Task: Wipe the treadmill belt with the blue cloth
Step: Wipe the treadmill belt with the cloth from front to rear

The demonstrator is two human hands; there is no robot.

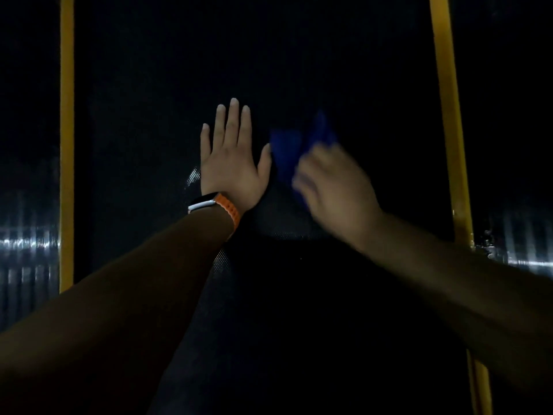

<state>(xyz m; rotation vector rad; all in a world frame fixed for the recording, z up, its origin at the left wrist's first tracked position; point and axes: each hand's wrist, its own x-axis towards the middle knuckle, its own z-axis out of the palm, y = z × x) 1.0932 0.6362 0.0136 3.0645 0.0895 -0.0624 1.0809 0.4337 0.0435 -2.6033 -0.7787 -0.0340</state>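
while l hand lies flat on belt, fingers straight, r hand curls fingers round blue cloth.

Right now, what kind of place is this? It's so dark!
Probably a gym or home workout room, though the dark hides the room itself. The view looks down on a black, textured treadmill belt with yellow stripes along both sides, and the right hand holds a blue cloth on it.

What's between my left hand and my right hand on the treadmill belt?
In the head view, the blue cloth, held by the right hand, reaches close to the left hand.
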